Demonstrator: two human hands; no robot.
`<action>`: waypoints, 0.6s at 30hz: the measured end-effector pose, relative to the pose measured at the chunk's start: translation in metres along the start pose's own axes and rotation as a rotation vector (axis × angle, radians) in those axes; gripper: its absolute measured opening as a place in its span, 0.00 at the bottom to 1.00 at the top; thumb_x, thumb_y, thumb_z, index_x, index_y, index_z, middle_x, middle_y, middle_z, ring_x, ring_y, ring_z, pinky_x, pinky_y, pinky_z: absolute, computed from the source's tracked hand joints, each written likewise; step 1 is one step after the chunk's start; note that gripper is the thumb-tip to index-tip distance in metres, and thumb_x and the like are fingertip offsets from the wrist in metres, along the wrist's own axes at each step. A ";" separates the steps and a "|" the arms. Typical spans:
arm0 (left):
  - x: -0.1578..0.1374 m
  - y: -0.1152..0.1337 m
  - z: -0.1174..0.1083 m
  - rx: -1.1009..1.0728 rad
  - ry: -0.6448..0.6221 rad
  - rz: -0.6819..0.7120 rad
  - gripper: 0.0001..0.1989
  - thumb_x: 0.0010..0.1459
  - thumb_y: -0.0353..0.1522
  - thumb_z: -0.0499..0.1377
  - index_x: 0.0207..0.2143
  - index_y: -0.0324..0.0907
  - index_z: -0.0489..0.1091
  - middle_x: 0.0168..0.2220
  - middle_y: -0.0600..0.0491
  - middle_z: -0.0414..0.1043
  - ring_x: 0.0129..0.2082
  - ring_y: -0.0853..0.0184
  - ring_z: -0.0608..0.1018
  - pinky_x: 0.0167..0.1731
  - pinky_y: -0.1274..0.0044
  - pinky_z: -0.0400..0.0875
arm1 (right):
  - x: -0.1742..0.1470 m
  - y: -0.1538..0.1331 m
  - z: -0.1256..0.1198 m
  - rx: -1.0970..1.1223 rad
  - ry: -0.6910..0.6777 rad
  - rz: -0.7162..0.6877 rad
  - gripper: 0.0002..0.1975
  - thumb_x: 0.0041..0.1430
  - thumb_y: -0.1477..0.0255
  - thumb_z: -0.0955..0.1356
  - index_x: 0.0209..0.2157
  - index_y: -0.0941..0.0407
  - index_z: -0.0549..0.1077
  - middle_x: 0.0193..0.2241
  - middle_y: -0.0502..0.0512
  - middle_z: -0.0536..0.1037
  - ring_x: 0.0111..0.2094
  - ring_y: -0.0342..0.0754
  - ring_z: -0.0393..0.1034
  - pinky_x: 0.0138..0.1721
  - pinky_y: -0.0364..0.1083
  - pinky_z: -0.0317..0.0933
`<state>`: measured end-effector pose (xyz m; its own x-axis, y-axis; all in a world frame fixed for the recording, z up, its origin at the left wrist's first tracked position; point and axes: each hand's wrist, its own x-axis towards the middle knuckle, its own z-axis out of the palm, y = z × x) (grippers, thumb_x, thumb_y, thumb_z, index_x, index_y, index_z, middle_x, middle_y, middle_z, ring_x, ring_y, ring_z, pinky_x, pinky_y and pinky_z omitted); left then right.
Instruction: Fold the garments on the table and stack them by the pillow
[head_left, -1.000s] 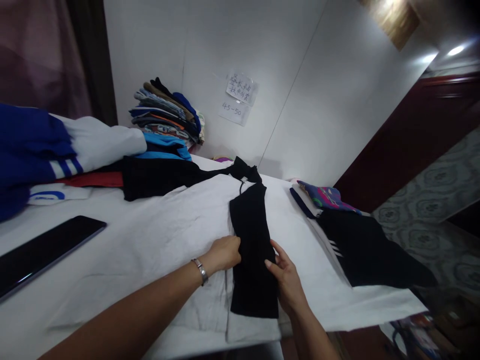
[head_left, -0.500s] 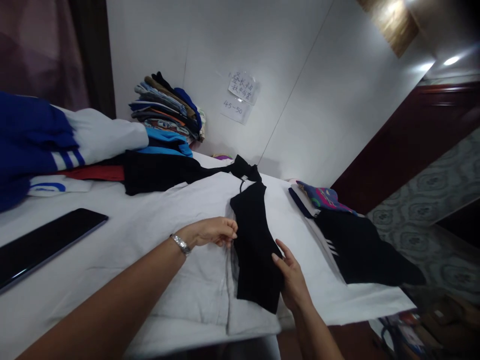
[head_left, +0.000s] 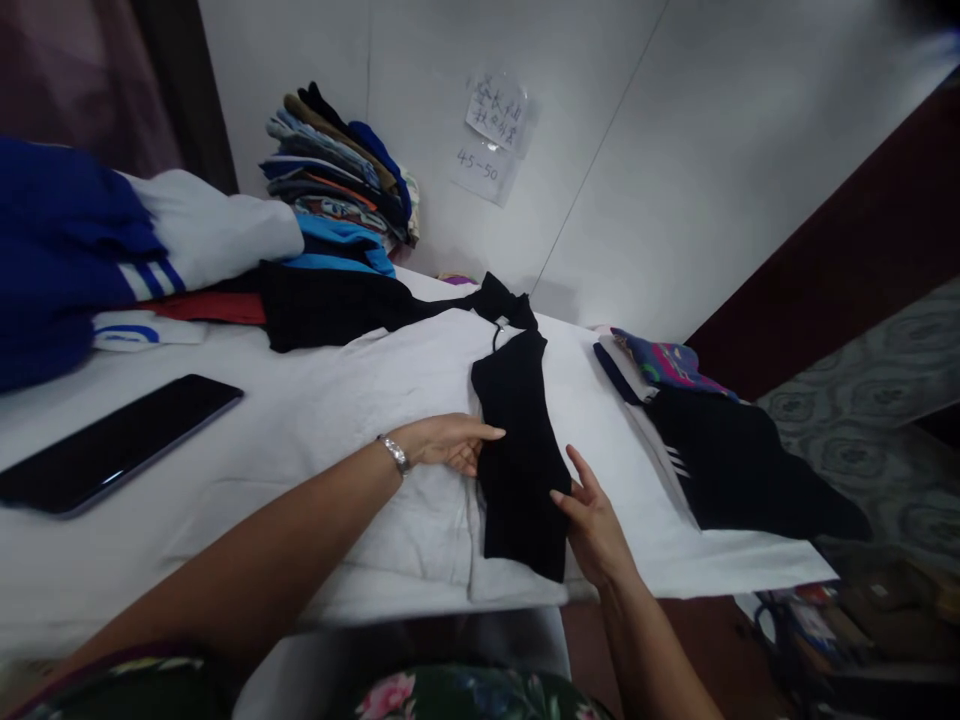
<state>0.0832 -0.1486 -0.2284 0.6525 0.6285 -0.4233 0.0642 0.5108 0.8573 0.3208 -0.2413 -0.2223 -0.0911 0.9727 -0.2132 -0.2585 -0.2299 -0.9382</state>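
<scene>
On the table in the head view lies a garment with a white body [head_left: 375, 390] and black parts. Its black sleeve [head_left: 525, 480] is laid over the white cloth, running toward the table's front edge. My left hand [head_left: 454, 442] is at the sleeve's left edge, thumb on top and other fingers curled beside and partly under the cloth. Across from it, my right hand [head_left: 596, 520] holds the right edge, thumb above; its index finger is stretched out and the remaining fingers are partly hidden. More black cloth [head_left: 337, 305] extends to the left from the black collar [head_left: 506, 300].
A black phone [head_left: 124, 440] lies at left on the white table [head_left: 637, 560]. Behind it are blue and white clothes [head_left: 67, 260] and a tall stack of folded clothes [head_left: 337, 170]. Folded dark clothes [head_left: 742, 470] lie at right. Handwritten signs [head_left: 491, 130] hang on the wall.
The view has tilted downward, showing the floral clothing at the bottom. My left thumb has stretched out over the black sleeve from a pinch at its edge. My right hand stays at the right edge.
</scene>
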 end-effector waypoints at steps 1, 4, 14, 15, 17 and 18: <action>0.000 0.000 0.002 0.041 0.057 0.006 0.14 0.50 0.38 0.63 0.34 0.37 0.67 0.23 0.52 0.74 0.22 0.69 0.76 0.25 0.78 0.70 | 0.000 0.000 -0.001 0.012 -0.006 -0.006 0.48 0.43 0.72 0.76 0.64 0.49 0.53 0.41 0.51 0.79 0.42 0.50 0.73 0.47 0.50 0.64; -0.001 0.001 0.006 0.156 0.187 -0.017 0.14 0.49 0.30 0.61 0.39 0.39 0.62 0.18 0.57 0.70 0.20 0.68 0.76 0.23 0.79 0.70 | -0.001 0.001 -0.004 -0.013 -0.010 0.023 0.45 0.45 0.71 0.76 0.63 0.48 0.55 0.40 0.51 0.78 0.38 0.48 0.73 0.41 0.47 0.66; -0.018 0.010 0.001 0.632 0.225 -0.166 0.06 0.50 0.32 0.58 0.27 0.40 0.62 0.20 0.52 0.74 0.20 0.67 0.77 0.23 0.77 0.71 | -0.006 0.005 -0.020 -0.330 -0.094 0.080 0.38 0.48 0.60 0.73 0.60 0.50 0.61 0.30 0.47 0.69 0.18 0.40 0.65 0.15 0.41 0.61; -0.019 0.010 -0.001 0.625 0.220 -0.157 0.08 0.51 0.34 0.58 0.27 0.40 0.62 0.21 0.51 0.74 0.21 0.67 0.77 0.23 0.77 0.71 | -0.006 0.004 -0.022 -0.391 -0.100 0.077 0.36 0.49 0.59 0.73 0.59 0.51 0.63 0.29 0.46 0.68 0.16 0.39 0.63 0.13 0.41 0.59; -0.019 0.011 -0.006 0.576 0.231 -0.129 0.13 0.51 0.40 0.60 0.28 0.40 0.62 0.24 0.50 0.75 0.22 0.66 0.78 0.25 0.76 0.72 | -0.008 0.002 -0.024 -0.534 -0.081 0.037 0.33 0.51 0.57 0.71 0.57 0.52 0.65 0.30 0.47 0.67 0.16 0.38 0.63 0.13 0.41 0.58; -0.019 0.011 -0.007 0.545 0.253 -0.113 0.15 0.51 0.43 0.60 0.29 0.40 0.63 0.25 0.50 0.76 0.23 0.65 0.78 0.26 0.75 0.73 | -0.010 0.001 -0.024 -0.606 -0.064 0.005 0.32 0.52 0.57 0.70 0.57 0.52 0.66 0.31 0.48 0.68 0.18 0.39 0.63 0.15 0.41 0.59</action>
<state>0.0661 -0.1513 -0.2130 0.4239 0.7417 -0.5198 0.5431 0.2511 0.8013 0.3442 -0.2502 -0.2275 -0.1537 0.9636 -0.2186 0.3341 -0.1575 -0.9293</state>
